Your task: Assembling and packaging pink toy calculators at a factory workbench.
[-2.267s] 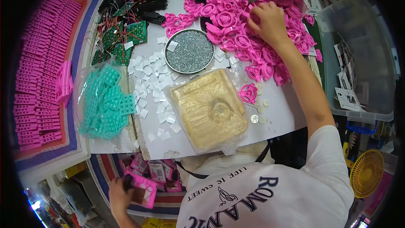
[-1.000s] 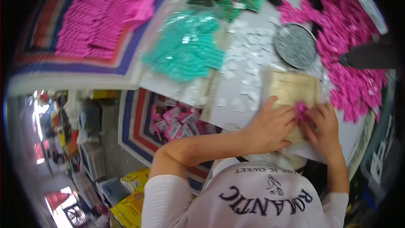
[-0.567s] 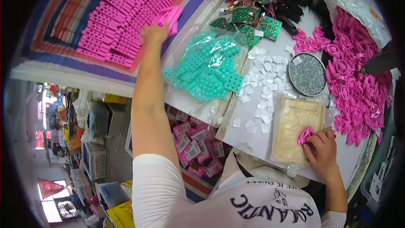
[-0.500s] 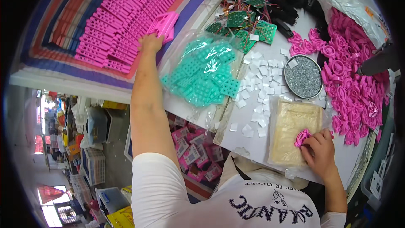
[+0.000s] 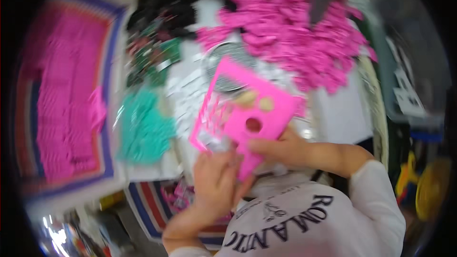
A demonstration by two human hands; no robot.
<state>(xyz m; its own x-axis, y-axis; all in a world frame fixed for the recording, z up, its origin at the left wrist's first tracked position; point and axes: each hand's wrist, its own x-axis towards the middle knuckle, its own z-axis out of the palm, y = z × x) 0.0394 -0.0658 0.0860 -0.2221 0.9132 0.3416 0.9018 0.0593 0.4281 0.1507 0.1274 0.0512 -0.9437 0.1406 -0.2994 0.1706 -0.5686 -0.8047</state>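
Note:
In front of my chest I hold a pink plastic casing panel [image 5: 235, 124] tilted over the worktable, its slots and round holes showing through motion blur. My right hand [image 5: 284, 150] grips its lower right edge, thumb on top. Curled at the panel's lower left corner is my left hand [image 5: 213, 181], its fingers closed against the edge. A small whitish, shiny patch shows by the left fingertips; I cannot make out what it is. Just beyond the panel, a round tin of small silvery pieces [image 5: 233, 50] is partly covered by it.
A big heap of pink plastic parts [image 5: 295, 33] lies at the far right. White squares [image 5: 186, 95] are scattered left of the panel, beside bagged turquoise keypads [image 5: 145, 128]. Green circuit boards [image 5: 154, 64] and black parts [image 5: 164, 0] lie behind. Stacked pink panels [image 5: 71, 100] cover a striped cloth at left.
My left hand has left the stacked panels and come to the middle. My right hand has moved from the small pink part onto the large pink panel. The view has swung right.

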